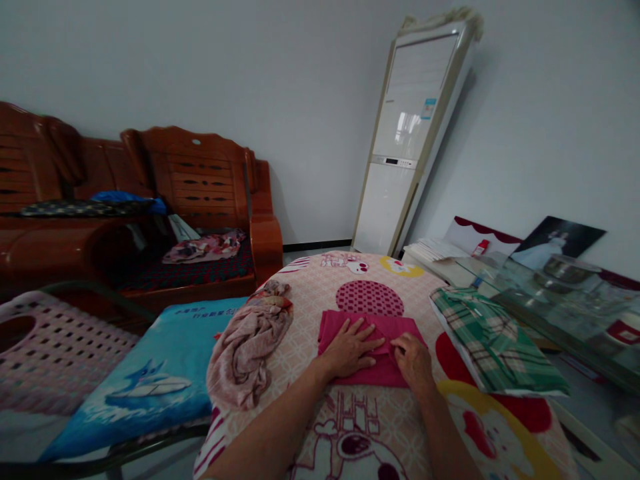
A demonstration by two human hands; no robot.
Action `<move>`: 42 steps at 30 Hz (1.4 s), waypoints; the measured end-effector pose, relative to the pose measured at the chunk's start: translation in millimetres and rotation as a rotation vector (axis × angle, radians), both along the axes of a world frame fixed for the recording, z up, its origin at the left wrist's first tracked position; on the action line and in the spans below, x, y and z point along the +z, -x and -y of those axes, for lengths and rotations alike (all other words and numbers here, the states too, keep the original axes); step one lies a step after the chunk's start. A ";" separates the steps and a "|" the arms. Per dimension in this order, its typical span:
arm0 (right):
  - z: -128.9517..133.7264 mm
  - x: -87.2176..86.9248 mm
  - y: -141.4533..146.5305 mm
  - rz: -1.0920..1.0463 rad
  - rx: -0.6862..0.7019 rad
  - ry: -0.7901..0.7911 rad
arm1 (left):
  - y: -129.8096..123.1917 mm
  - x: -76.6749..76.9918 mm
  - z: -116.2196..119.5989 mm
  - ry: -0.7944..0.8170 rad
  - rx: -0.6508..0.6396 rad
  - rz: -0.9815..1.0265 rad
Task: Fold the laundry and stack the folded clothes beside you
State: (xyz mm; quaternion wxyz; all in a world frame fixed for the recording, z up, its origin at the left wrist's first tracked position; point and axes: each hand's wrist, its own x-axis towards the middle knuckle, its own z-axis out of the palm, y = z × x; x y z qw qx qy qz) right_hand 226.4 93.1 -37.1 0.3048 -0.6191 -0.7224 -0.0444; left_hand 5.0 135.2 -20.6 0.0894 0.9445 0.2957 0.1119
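Observation:
A folded bright pink garment (373,377) lies on the patterned round table cover (400,420). My left hand (349,348) rests flat on it with the fingers spread. On its right side, my right hand (413,359) has thumb and fingertips drawn together, pinching a bit of the pink fabric. A crumpled dusty-pink cloth (245,357) lies to the left, with a patterned orange and red piece (274,300) at its far end. Over on the right is a folded green plaid garment (500,343).
At the left stands a pink woven chair (65,347) with a blue cushion (150,373). Behind it is a wooden sofa (200,173) holding loose clothes. A glass shelf (565,340) with bowls borders the table's right. A tall air conditioner (387,200) stands in the corner.

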 end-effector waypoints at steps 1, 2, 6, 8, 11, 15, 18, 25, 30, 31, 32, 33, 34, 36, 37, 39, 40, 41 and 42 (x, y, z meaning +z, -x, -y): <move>0.0 0.1 0.0 -0.002 0.002 0.000 | 0.0 0.3 0.2 0.000 0.002 -0.003; 0.0 0.2 -0.1 -0.004 0.004 0.001 | 0.0 0.5 0.3 -0.001 0.003 -0.003; -0.3 0.5 -0.5 -0.005 0.009 0.011 | 0.1 0.7 0.3 -0.001 -0.001 0.007; -0.8 0.1 -0.8 -0.007 0.008 0.014 | 0.0 0.5 -0.1 0.003 0.000 0.008; -1.6 -0.7 -1.2 -0.011 0.011 0.006 | -0.4 0.4 -0.6 0.006 0.001 0.009; -1.9 -1.5 -1.4 -0.008 0.017 -0.017 | -0.4 0.5 -0.8 -0.002 0.003 0.005; -1.6 -1.5 -1.3 -0.010 0.012 -0.012 | -0.2 -0.1 -1.2 0.002 0.002 0.011; -1.6 -0.4 -0.6 -0.017 -0.005 0.016 | 2.7 6.8 1.3 0.111 0.019 0.210; 0.5 2.0 2.7 -0.094 -0.022 -0.059 | 21.8 12.3 -8.4 0.104 0.315 0.634; 0.9 2.8 1.8 -0.120 -0.056 -0.116 | 27.5 11.2 -12.5 0.073 0.410 0.667; 1.0 3.6 0.1 -0.142 -0.109 -0.181 | 33.2 9.4 -16.9 0.043 0.505 0.675; 1.0 4.1 -2.6 -0.157 -0.171 -0.245 | 38.5 6.9 -21.2 0.018 0.591 0.658; 0.7 4.3 -5.9 -0.161 -0.231 -0.293 | 43.1 3.8 -25.2 -0.001 0.667 0.620; -0.3 3.0 -13.2 -0.128 -0.323 -0.322 | 49.4 -2.7 -31.3 -0.032 0.770 0.497; -1.1 1.6 -16.4 -0.091 -0.353 -0.294 | 50.9 -5.6 -33.1 -0.051 0.800 0.433; -2.7 -2.1 -20.4 0.007 -0.406 -0.175 | 51.5 -9.8 -34.3 -0.084 0.822 0.329; -3.4 -3.9 -21.1 0.055 -0.433 -0.100 | 51.1 -10.7 -33.8 -0.095 0.825 0.293; -4.1 -5.3 -21.2 0.095 -0.457 -0.025 | 50.5 -10.9 -33.0 -0.105 0.832 0.265; -4.8 -6.4 -20.8 0.123 -0.476 0.040 | 50.1 -10.4 -31.8 -0.113 0.849 0.244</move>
